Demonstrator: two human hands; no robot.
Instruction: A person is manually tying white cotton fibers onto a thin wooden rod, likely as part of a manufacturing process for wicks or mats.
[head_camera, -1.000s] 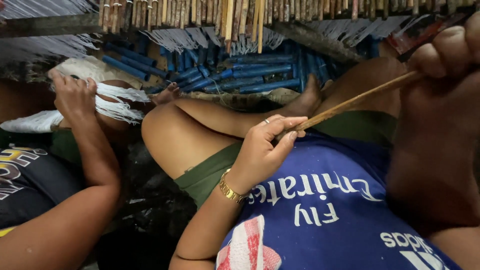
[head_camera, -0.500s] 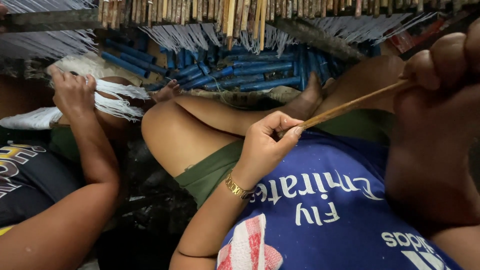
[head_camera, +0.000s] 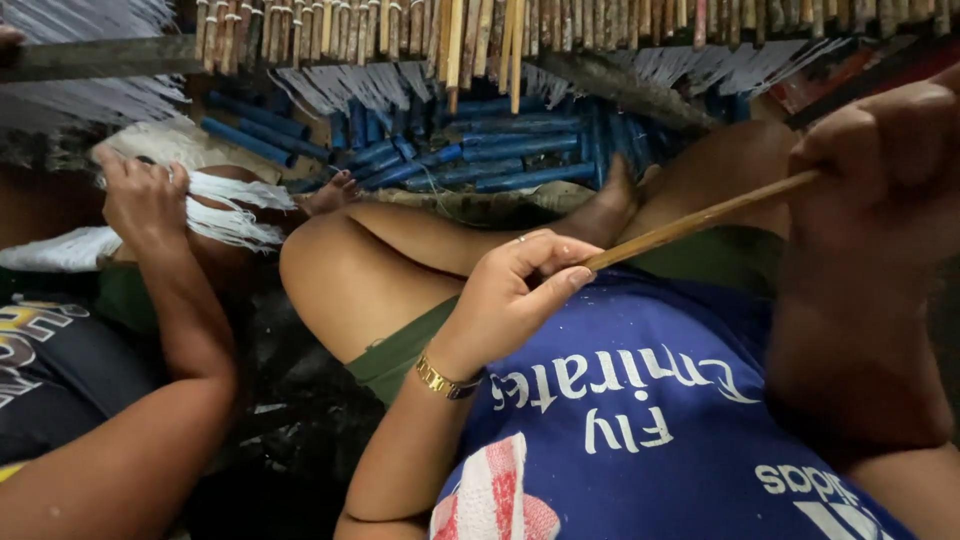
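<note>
A thin brown wooden stick (head_camera: 700, 222) slants from the middle of the view up to the right. My left hand (head_camera: 515, 295), with a ring and a gold bracelet, pinches its lower end between thumb and fingers over my blue shirt (head_camera: 640, 420). My right hand (head_camera: 880, 150), close to the camera and blurred, grips the upper end. My bent bare legs (head_camera: 380, 260) lie beyond the left hand.
A co-worker's hand (head_camera: 145, 195) at the left holds a bundle of white threads (head_camera: 230, 210). Blue tubes (head_camera: 480, 160) lie in a pile at the far middle. A row of bamboo sticks (head_camera: 450, 30) with white thread runs along the top.
The stick and both my hands have sunk slightly in the view, the right end most. The grips are the same. The co-worker's hand has stayed on the threads.
</note>
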